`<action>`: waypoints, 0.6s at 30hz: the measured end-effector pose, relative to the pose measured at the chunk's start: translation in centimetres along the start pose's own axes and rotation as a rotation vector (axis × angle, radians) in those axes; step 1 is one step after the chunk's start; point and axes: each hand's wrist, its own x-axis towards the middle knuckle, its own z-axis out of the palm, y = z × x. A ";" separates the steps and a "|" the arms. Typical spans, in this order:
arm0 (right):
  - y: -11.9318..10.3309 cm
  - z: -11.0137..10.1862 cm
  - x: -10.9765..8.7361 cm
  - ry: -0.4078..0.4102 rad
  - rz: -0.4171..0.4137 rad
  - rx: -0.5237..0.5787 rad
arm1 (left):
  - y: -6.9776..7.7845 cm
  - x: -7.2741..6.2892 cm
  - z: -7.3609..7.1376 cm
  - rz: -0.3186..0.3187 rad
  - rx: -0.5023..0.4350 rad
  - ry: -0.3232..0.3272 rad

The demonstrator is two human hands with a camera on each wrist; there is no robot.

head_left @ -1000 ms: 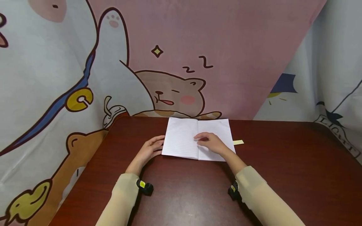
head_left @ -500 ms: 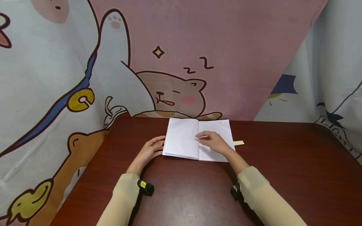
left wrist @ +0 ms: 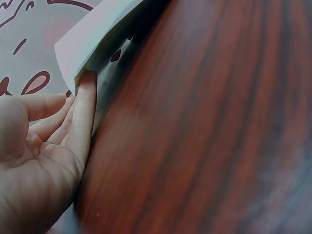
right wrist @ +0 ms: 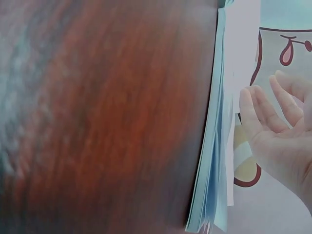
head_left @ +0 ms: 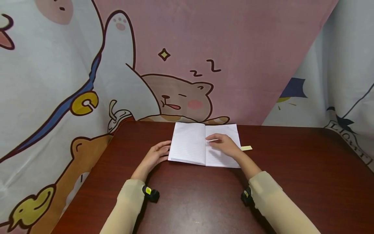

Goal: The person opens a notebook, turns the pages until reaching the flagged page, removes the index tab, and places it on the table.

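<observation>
An open lined notebook (head_left: 187, 141) lies near the far edge of the table, both pages facing up. A pale yellow paper strip (head_left: 246, 148) sticks out from its right side. Along the left edge rests my left hand (head_left: 154, 156), its fingers extended. In the left wrist view, a fingertip of this hand (left wrist: 41, 161) touches the raised notebook edge (left wrist: 92, 44). My right hand (head_left: 225, 145) hovers over the right page, fingers loosely bent. The right wrist view has this hand (right wrist: 282, 139) beside the layered page edges (right wrist: 212, 161), with nothing between finger and thumb.
The dark reddish wooden table (head_left: 301, 175) extends to both sides and in front of the notebook. Behind it hangs a cartoon-printed cloth (head_left: 248, 58), close to the table's far edge. A small black camera (head_left: 152, 194) sits at each wrist.
My right hand has drifted right, away from the notebook's centre fold and over the right page. My left hand has stayed at the left edge. The notebook remains open in place.
</observation>
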 end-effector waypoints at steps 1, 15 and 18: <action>0.0 -0.1 0.0 0.004 -0.001 0.004 | 0.0 0.0 0.0 -0.001 0.002 0.000; 0.0 -1.7 -0.6 0.038 0.031 0.016 | 0.1 0.1 0.1 -0.015 0.011 0.024; 0.0 -2.0 -0.7 0.050 0.034 0.009 | 0.2 0.1 0.2 -0.022 0.011 0.028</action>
